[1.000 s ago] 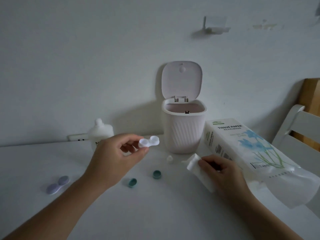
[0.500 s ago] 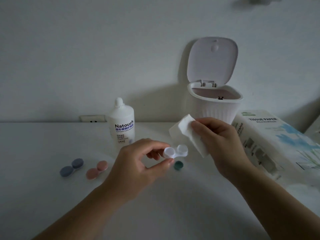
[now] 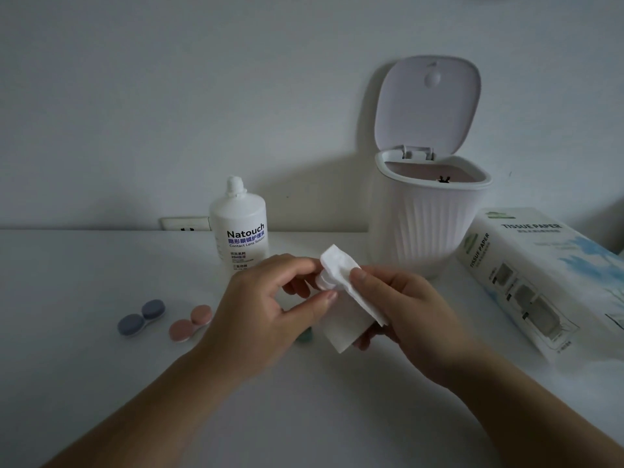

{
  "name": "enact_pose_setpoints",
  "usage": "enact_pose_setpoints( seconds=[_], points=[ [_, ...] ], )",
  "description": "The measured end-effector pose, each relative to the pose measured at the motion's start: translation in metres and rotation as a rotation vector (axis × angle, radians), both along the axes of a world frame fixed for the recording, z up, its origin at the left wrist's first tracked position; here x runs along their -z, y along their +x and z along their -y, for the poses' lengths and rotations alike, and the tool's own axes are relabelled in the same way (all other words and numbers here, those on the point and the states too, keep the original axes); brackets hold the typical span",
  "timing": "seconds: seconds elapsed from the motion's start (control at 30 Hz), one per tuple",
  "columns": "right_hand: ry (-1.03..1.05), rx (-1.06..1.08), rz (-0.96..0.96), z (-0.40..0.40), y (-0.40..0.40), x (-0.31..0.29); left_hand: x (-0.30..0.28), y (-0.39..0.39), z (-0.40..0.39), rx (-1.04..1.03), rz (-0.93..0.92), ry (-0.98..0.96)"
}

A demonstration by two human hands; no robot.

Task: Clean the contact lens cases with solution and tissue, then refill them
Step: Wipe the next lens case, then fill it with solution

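Note:
My left hand (image 3: pixel 266 309) pinches a white open lens case (image 3: pixel 325 282) between thumb and fingers, above the white table. My right hand (image 3: pixel 401 309) holds a folded white tissue (image 3: pixel 341 295) and presses it over the case, which is mostly hidden under it. A green cap (image 3: pixel 305 336) peeks out on the table below my hands. A blue-grey closed case (image 3: pixel 141 317) and a pink closed case (image 3: pixel 190 323) lie to the left. The white Natouch solution bottle (image 3: pixel 239 228) stands behind, its tip uncapped.
A small white ribbed bin (image 3: pixel 427 228) with its lid flipped up stands at the back right. A tissue paper pack (image 3: pixel 543 278) lies at the right. A wall socket (image 3: pixel 184 223) sits behind the bottle.
My right hand brought the tissue from beside the case down onto it, and both hands have come together. The view shifted, so the bottle and cases sit further right.

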State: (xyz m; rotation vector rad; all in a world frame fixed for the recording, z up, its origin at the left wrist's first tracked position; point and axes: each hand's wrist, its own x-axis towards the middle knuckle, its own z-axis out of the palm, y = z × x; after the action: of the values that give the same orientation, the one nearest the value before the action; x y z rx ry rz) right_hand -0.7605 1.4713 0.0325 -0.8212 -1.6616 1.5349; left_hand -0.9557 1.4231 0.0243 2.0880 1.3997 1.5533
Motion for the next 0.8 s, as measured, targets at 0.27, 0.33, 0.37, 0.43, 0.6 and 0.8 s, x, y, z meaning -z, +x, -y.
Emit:
enact_pose_setpoints(
  seconds=[0.27,0.33,0.37,0.43,0.6,0.8],
  points=[
    [-0.046,-0.045,0.05,-0.0047,0.0044,0.0014,0.002,-0.0049,-0.0035,0.026,-0.076,-0.048],
    [-0.031,-0.052,0.07,-0.0051,0.0059,0.0019,0.001,-0.0053,-0.003,0.054,-0.067,-0.078],
    [-0.022,-0.063,0.085,-0.0049,0.0064,0.0018,0.0006,-0.0057,-0.0028,0.073,-0.054,-0.101],
    [-0.012,-0.086,0.113,-0.0045,0.0067,0.0014,0.0003,-0.0063,-0.0037,0.096,-0.043,-0.161],
    [-0.02,-0.123,0.123,-0.0063,0.0073,0.0022,0.001,-0.0072,-0.0029,0.126,-0.072,-0.238],
    [0.015,-0.147,0.081,-0.0063,0.0072,0.0051,0.0012,-0.0009,0.0012,0.064,0.012,-0.161]
  ],
)
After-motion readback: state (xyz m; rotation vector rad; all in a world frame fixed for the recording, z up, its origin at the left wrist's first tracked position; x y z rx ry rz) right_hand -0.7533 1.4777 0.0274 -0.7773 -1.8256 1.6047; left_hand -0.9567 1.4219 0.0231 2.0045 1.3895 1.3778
